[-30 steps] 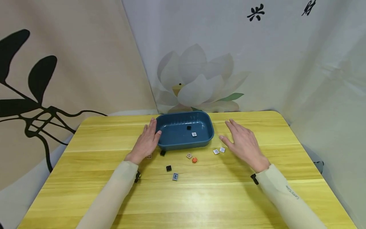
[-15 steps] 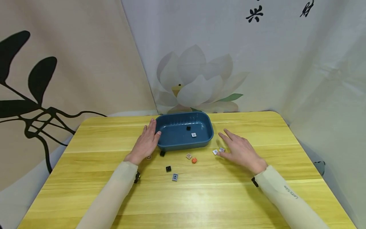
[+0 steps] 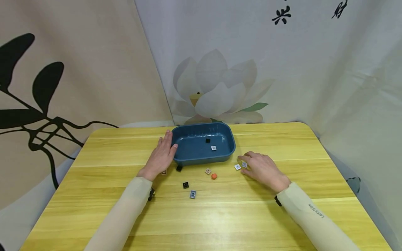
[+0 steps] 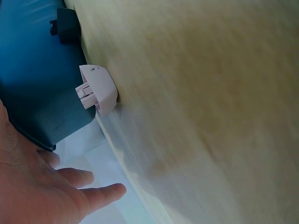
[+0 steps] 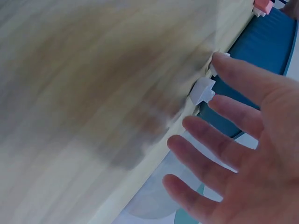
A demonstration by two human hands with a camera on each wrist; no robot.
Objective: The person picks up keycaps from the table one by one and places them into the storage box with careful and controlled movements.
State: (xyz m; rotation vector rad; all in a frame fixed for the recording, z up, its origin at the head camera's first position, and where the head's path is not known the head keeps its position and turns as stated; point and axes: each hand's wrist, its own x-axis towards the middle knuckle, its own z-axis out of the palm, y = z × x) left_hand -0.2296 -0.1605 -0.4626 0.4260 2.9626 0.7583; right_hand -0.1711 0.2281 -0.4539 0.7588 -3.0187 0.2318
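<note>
My left hand [image 3: 158, 157] lies with straight fingers against the left side of a dark blue tray [image 3: 201, 161], thumb at its rim. In the left wrist view, a pale pink keycap [image 4: 103, 89] lies stem up near that hand, with a black keycap [image 4: 68, 25] beyond it. My right hand [image 3: 262, 170] is lowered over two white keycaps right of the tray. Its thumb and index finger stand apart around the nearer white keycap [image 5: 202, 90]; no firm grip shows. The other white keycap [image 3: 237, 167] lies just left of the fingertips.
Inside the tray are a black keycap [image 3: 208, 141] and a white keycap [image 3: 214, 148]. In front of it lie a beige keycap [image 3: 208, 171], an orange keycap [image 3: 214, 176], a black keycap [image 3: 185, 185] and a grey-blue keycap [image 3: 193, 194]. A printed curtain [image 3: 282, 76] hangs behind the wooden table [image 3: 220, 223].
My right hand has come down and slightly left onto the white keycaps, its thumb and fingers drawing closer together. The left hand stays at the tray.
</note>
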